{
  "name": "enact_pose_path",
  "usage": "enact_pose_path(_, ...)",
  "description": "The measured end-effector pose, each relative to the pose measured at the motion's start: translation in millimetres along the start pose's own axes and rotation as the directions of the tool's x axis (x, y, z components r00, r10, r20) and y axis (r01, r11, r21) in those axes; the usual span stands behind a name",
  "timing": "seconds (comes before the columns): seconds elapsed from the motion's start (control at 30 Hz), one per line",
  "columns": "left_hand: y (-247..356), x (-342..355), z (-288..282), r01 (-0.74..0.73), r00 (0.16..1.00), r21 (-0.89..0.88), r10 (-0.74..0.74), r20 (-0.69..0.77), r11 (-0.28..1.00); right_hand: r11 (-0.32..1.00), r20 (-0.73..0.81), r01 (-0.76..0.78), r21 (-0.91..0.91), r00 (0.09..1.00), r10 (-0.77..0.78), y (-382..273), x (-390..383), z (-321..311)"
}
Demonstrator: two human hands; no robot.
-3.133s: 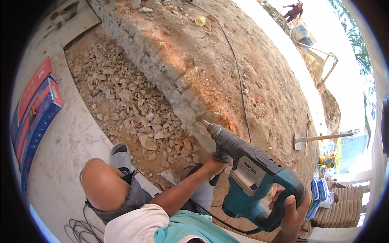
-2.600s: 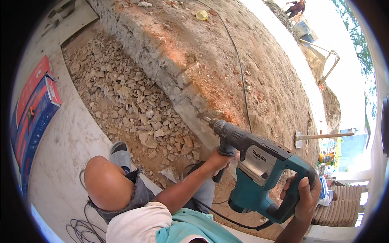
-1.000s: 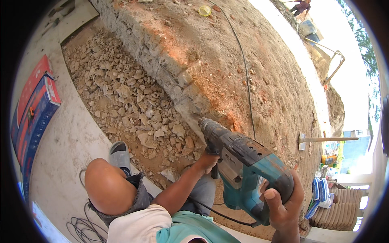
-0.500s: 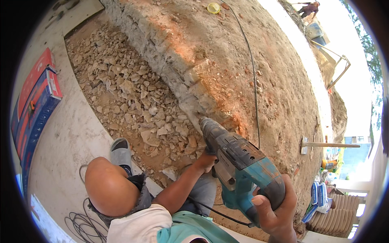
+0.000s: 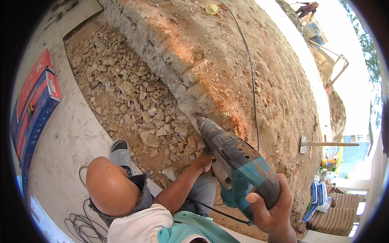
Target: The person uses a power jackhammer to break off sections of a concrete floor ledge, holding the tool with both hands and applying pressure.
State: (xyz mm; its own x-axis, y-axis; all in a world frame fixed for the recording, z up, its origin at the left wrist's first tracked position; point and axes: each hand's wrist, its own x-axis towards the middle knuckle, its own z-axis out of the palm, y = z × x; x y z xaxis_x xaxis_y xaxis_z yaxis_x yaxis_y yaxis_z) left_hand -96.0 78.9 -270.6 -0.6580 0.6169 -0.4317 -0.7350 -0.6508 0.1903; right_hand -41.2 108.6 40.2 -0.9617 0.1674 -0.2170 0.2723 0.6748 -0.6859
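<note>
A teal and black rotary hammer drill [image 5: 239, 156], dusty and worn, is held in both my hands. My right hand [image 5: 273, 206] is wrapped round its rear handle, thumb toward me. Under the front of the body, my left hand [image 5: 204, 161] grips near the side handle, its fingers partly hidden by the tool. The drill's nose points at the broken edge of a rough concrete and earth ledge [image 5: 178, 73]. The tip of the bit is hard to make out against it. Broken rubble [image 5: 129, 93] lies in the trench below the ledge.
A thin black cable [image 5: 250, 60] runs over the dirt, and a coiled cord [image 5: 83, 224] lies by my bare knee. Red and blue boxes [image 5: 38, 97] stand at left. A long-handled tool [image 5: 328, 143] and stacked sacks [image 5: 334, 212] are at right. Another person [image 5: 308, 9] is far off.
The drill and my right hand have shifted slightly to the left. My grip on the tool is the same.
</note>
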Motion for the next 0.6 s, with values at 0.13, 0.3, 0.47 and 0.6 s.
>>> enact_pose_path(0.13, 3, -2, 10, 0.013, 1.0, 0.033, -0.012, -0.01, 0.999, 0.999, -0.043, -0.001, -0.04, 0.999, -0.001, 7, 11, -4)
enact_pose_path(0.3, 18, 3, 22, 0.052, 0.998, 0.071, -0.049, -0.033, 0.996, 0.999, -0.038, -0.006, -0.034, 0.999, 0.004, -2, 21, -6)
enact_pose_path(0.47, 16, -20, 24, -0.007, 0.999, 0.142, 0.011, -0.03, 0.99, 1.0, -0.015, 0.001, 0.006, 1.0, -0.001, -5, 16, -6)
enact_pose_path(0.6, 8, 4, 15, -0.05, 0.998, 0.081, 0.047, 0.042, 0.995, 0.999, -0.007, -0.041, 0.025, 0.999, 0.041, -10, 30, -9)
